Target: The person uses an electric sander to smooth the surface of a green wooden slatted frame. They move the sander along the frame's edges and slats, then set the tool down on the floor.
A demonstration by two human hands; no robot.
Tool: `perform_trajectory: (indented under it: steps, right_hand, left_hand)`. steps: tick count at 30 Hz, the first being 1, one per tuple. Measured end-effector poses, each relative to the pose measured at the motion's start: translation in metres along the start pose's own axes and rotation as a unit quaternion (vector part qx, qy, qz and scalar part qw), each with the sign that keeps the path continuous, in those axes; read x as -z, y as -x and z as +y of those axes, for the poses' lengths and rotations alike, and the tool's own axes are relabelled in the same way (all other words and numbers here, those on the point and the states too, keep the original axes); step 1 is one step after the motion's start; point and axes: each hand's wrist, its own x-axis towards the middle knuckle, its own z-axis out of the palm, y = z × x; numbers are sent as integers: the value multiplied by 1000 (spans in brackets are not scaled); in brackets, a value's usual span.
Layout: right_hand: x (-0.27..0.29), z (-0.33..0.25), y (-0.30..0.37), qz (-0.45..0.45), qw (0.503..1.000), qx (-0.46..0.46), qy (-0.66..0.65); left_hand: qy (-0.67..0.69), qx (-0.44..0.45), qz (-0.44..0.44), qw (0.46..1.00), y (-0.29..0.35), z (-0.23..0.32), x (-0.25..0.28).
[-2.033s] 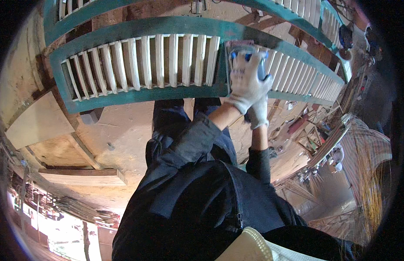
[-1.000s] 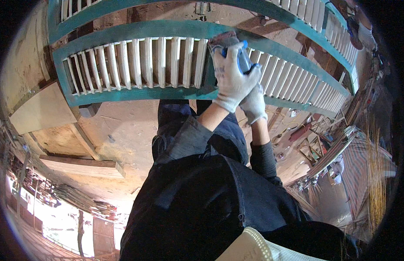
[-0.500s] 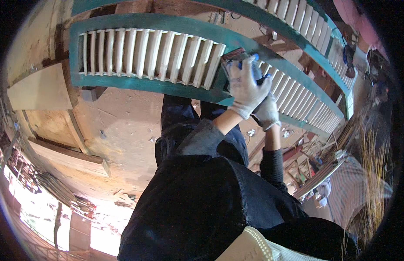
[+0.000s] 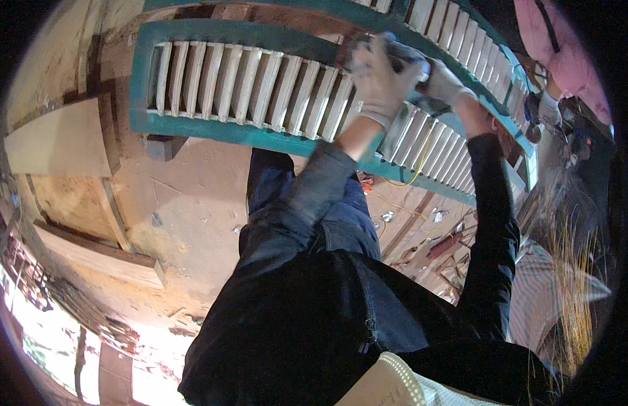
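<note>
A long louvred shutter [image 4: 260,135] with a green frame and pale worn slats lies across in front of me. On its far rail, near the middle, sits a dark hand-held power sander [image 4: 400,57], blurred by motion. My left hand [image 4: 381,81], in a whitish glove, is closed over the sander's front end. My right hand [image 4: 446,84], gloved too, grips its rear end, though the fingers are partly hidden. A thin yellow cord [image 4: 423,157] hangs below the sander, over the right-hand slats.
A second green louvred shutter [image 4: 490,57] lies beyond the first. At the far right is another person in a pink top [image 4: 564,68], with a gloved hand [image 4: 549,111] near that shutter. Boards [image 4: 101,260] stand at left; scraps [image 4: 449,247] litter the floor.
Both hands and the sander have moved away from me, toward the shutter's far rail. My right arm has swung out to the right. The yellow cord has come into sight.
</note>
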Motion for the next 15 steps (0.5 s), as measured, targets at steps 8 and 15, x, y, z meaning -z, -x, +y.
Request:
perform_trajectory:
  steps: [8, 15]
  right_hand:
    - [13, -156, -74, -39, 987, -30, 154]
    - [-20, -122, -76, 183, 968, 96, 145]
  left_hand:
    - [-251, -152, -41, 955, -124, -29, 104]
    - [-94, -59, -136, 984, -130, -33, 99]
